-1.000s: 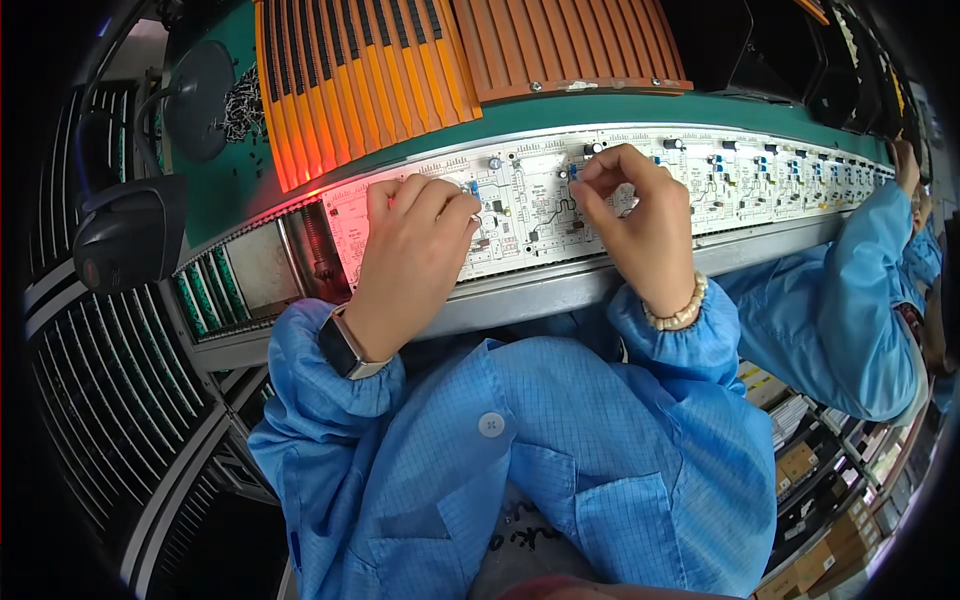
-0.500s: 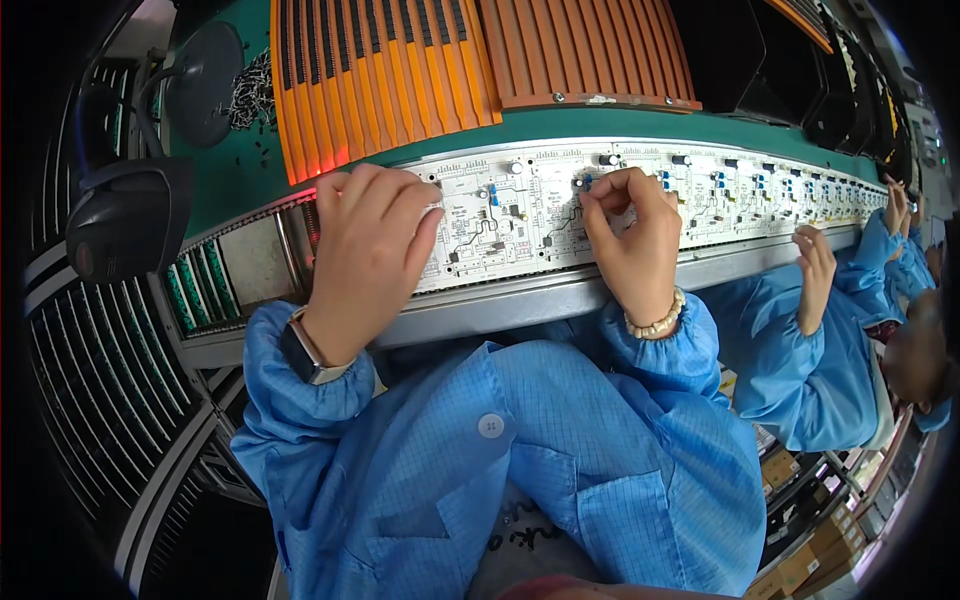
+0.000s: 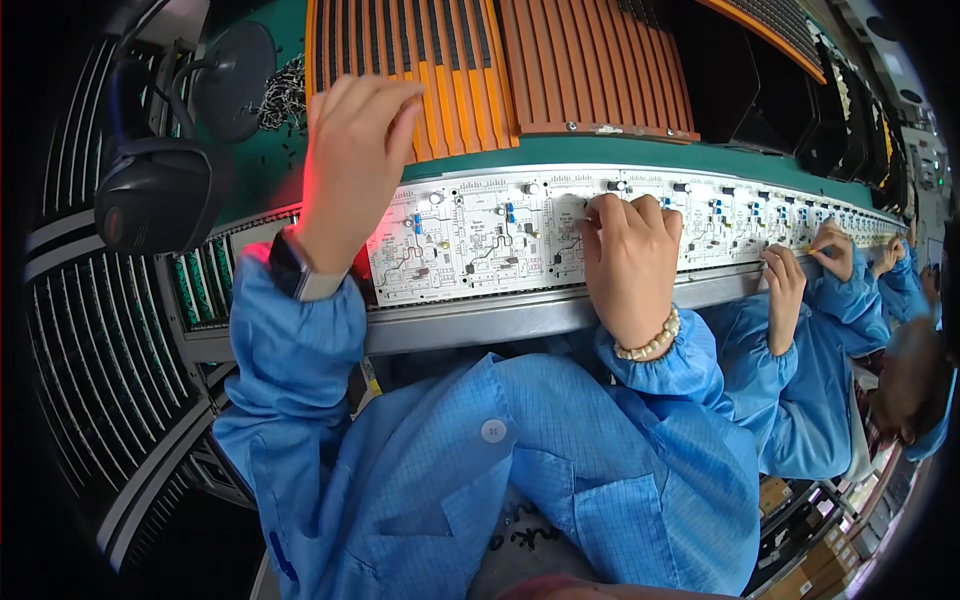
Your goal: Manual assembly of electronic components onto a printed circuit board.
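Left hand (image 3: 358,135) up over the near left part of the orange slotted component tray (image 3: 440,118), fingers bent and reaching right; can't tell from here if it's pinching anything. Tray slots carry rows of small black parts (image 3: 395,35) toward the far end.

Right hand (image 3: 636,255) is down over the row of white circuit boards (image 3: 425,280), fingers curled onto the third board from the left; fingertips partly hidden, so I can't tell if a part is in them.

Boards run edge to edge from near left to far right, behind the grey metal rail (image 3: 475,322). The two leftmost boards show blue parts (image 3: 417,225) and round capacitors (image 3: 436,199).

Brown ribbed tray (image 3: 590,95) sits just right of the orange one, both on the green bench top (image 3: 740,168). Far left: pile of small leaded parts (image 3: 284,95) beside a round dark stand base (image 3: 236,80); black scanner-type head (image 3: 155,198) nearer. Red light falls on the left wrist.

Watch (image 3: 300,268) on the left wrist, beaded bracelet (image 3: 652,340) on the right. A co-worker's hand (image 3: 785,288) is near the boards further right.
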Action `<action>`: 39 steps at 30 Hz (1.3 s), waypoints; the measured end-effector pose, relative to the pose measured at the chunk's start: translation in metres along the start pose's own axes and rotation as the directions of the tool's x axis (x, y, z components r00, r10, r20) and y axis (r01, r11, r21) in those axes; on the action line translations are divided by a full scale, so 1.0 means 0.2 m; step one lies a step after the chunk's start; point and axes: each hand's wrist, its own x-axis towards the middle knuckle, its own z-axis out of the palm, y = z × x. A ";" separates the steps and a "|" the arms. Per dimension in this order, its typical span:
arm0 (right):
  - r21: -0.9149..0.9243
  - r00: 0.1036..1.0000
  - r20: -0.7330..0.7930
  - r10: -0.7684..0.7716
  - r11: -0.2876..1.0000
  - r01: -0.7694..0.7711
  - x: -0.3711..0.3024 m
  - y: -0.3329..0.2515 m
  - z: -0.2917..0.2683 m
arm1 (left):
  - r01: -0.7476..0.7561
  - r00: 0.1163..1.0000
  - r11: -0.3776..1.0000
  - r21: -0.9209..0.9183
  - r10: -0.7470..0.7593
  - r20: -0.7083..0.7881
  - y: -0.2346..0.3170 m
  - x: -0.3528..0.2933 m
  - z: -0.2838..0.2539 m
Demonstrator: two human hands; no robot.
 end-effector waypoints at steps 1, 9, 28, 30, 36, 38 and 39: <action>-0.002 1.000 -0.009 -0.005 1.000 0.005 0.00 0.01 -0.02 | -0.003 1.000 1.000 0.004 0.003 -0.009 -0.01 0.03 0.03; 0.123 0.987 -0.057 -0.148 0.980 0.154 0.25 0.15 -0.28 | -0.140 0.990 0.970 0.198 0.140 0.011 -0.03 0.08 0.15; 0.015 0.930 -0.167 -0.329 0.942 0.336 1.11 0.30 0.24 | -0.120 0.993 0.992 0.026 0.120 -0.020 0.05 -0.02 -0.02; -0.036 0.909 -0.197 -0.367 0.930 0.367 1.09 0.35 0.20 | -0.086 0.996 0.995 -0.057 0.087 0.009 0.10 -0.07 -0.13; 0.151 0.933 -0.129 -0.335 0.924 0.352 1.12 0.26 0.03 | 0.183 0.981 0.970 -0.162 -0.170 0.092 0.14 -0.39 -0.33; 0.120 0.933 -0.104 -0.346 0.927 0.357 1.14 0.26 0.03 | 0.226 0.971 0.965 -0.134 -0.211 0.115 0.13 -0.46 -0.37; 0.124 0.932 -0.105 -0.347 0.925 0.358 1.14 0.25 0.04 | 0.203 0.976 0.972 -0.117 -0.192 0.101 0.12 -0.49 -0.37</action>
